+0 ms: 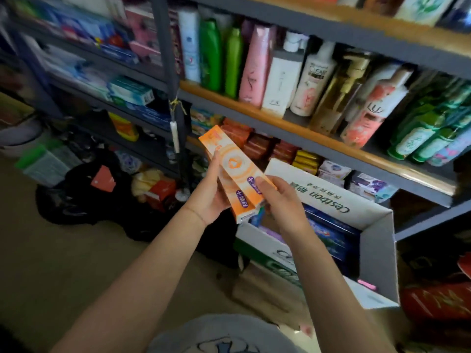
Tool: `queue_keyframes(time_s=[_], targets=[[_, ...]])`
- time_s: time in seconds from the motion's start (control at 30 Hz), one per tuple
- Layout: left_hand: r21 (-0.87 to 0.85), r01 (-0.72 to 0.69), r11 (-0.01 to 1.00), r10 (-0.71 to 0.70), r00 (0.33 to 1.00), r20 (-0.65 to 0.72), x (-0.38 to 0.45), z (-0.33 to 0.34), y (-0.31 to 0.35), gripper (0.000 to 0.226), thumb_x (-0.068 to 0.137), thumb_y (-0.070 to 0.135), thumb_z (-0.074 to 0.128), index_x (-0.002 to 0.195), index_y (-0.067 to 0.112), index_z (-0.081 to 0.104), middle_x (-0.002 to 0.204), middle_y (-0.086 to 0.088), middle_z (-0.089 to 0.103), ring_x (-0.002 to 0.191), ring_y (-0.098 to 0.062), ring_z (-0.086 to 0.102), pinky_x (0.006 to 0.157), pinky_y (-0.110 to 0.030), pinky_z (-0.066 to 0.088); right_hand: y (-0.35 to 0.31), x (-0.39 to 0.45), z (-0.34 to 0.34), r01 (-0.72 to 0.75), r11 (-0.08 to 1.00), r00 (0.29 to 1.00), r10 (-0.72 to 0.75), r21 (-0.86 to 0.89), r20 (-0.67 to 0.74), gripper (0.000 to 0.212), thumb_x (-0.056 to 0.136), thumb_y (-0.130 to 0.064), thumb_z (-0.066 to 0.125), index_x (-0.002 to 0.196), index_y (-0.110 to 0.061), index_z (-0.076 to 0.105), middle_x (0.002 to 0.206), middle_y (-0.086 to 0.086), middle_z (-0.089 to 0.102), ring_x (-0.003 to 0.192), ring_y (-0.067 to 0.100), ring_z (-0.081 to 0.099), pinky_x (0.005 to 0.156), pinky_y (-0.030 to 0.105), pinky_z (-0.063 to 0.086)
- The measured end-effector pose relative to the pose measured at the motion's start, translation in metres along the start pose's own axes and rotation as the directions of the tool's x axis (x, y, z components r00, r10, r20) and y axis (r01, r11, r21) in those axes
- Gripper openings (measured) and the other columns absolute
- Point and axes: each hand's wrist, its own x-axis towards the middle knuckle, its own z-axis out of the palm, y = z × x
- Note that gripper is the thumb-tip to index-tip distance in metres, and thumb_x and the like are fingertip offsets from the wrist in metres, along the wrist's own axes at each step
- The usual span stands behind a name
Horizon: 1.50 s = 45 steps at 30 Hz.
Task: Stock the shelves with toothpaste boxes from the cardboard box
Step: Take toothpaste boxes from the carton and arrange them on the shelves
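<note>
Two orange toothpaste boxes [233,165] are held together, slanting up to the left, in front of the shelves. My left hand [210,193] grips them from the left side, thumb on top. My right hand [276,197] holds their lower end from the right. Below and to the right sits the open white cardboard box [377,253], with blue toothpaste boxes [328,235] inside. The left shelf unit [137,72] holds blurred blue and green toothpaste boxes [132,91].
A dark upright post [169,72] divides the shelving. The right shelf [280,118] carries shampoo bottles, with soap packs beneath. Black bags and bundles [84,197] lie on the floor at left. Red packages [438,299] sit at the far right.
</note>
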Motion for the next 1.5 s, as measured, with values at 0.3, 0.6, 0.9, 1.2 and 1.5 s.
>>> queue_keyframes(time_s=[0.3,0.6,0.9,1.2,1.5], targets=[[-0.016,-0.044,0.999,0.041,0.990,-0.135,-0.067,-0.185,0.090,0.021,0.093,0.039,0.064,0.106,0.023,0.070,0.105,-0.007,0.076,0.100,-0.027,0.071,0.093,-0.047,0.054,-0.024,-0.025,0.202,-0.027,0.947,0.964,0.110,-0.321,0.244,0.036,0.089,-0.048,0.065,0.113,-0.024,0.053,0.107,-0.005,0.065,0.091,0.003,0.063,0.076,0.025,0.052],[0.007,-0.109,0.994,0.108,0.971,-0.212,-0.047,-0.296,0.155,0.057,0.079,0.033,0.076,0.130,0.014,0.059,0.111,-0.013,0.070,0.096,-0.030,0.071,0.071,-0.038,0.058,-0.037,0.035,0.354,-0.112,0.955,0.901,0.214,-0.274,0.377,0.061,0.086,-0.069,0.053,0.133,-0.033,0.039,0.113,-0.007,0.069,0.099,0.011,0.069,0.096,0.040,0.054],[0.177,-0.077,0.981,0.140,0.918,-0.372,0.055,-0.401,0.256,0.080,0.066,0.049,0.081,0.133,0.014,0.053,0.117,-0.015,0.069,0.096,-0.027,0.072,0.069,-0.036,0.058,-0.050,0.172,0.481,-0.109,0.986,0.863,0.158,-0.128,0.481,0.015,0.096,-0.053,0.051,0.100,-0.039,0.054,0.096,-0.010,0.071,0.083,0.003,0.070,0.077,0.023,0.055],[0.276,0.139,0.951,-0.056,0.956,-0.288,0.181,-0.437,0.322,0.040,0.091,0.048,0.063,0.119,0.020,0.066,0.104,-0.008,0.075,0.084,-0.020,0.074,0.066,-0.031,0.057,-0.056,0.301,0.518,-0.243,0.955,0.918,0.284,-0.172,0.278,0.056,0.084,-0.066,0.060,0.120,-0.024,0.050,0.105,-0.006,0.069,0.088,0.009,0.070,0.078,0.028,0.056],[0.265,0.149,0.953,-0.080,0.964,-0.254,0.293,-0.482,0.333,0.067,0.073,0.057,0.073,0.122,0.012,0.062,0.103,-0.014,0.074,0.084,-0.026,0.074,0.062,-0.034,0.057,-0.024,0.408,0.547,-0.329,0.917,0.930,0.356,-0.224,0.092,0.057,0.083,-0.076,0.048,0.115,-0.030,0.058,0.104,-0.005,0.071,0.091,0.013,0.071,0.088,0.037,0.056]])
